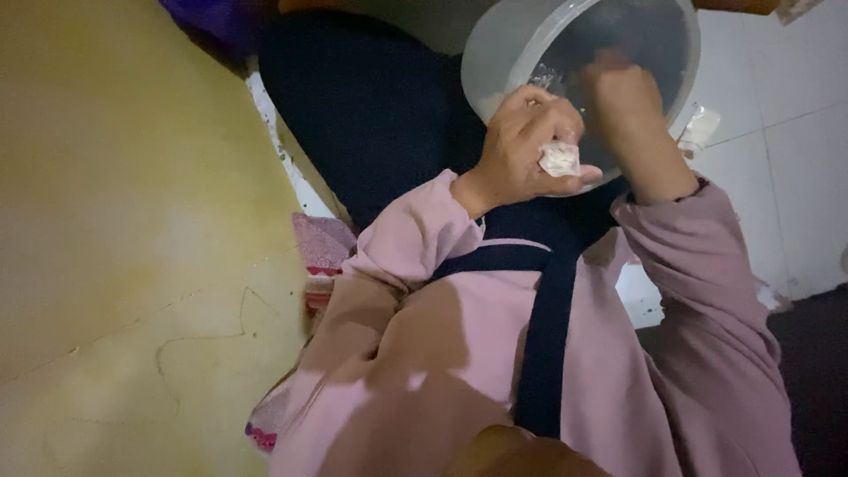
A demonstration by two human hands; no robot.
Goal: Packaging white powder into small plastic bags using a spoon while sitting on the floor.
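At the upper right of the head view I observe a round bowl (495,53) of translucent, frosted plastic, its wall smooth and its rim thin, tipped toward the camera so that the dark interior shows. The left hand (527,146) sits at the near rim, fingers curled tightly inward; pinched between thumb and fingers is a small white wad (559,160), crumpled and soft-looking, whether paper or cloth I cannot tell. The right hand (623,93) reaches inside the bowl, seen partly through the cloudy wall; its fingers are bent downward, and I cannot tell how far they are closed or whether they hold anything. Both wrists emerge from loose pink sleeves (698,265) of matte woven fabric, crossed by a flat dark strap (543,327). Beneath the bowl lies dark, smooth cloth (371,106). To the left runs a yellowish wall surface (132,221), dull and faintly cracked. To the right I note pale square floor tiles (786,132) with thin joints.
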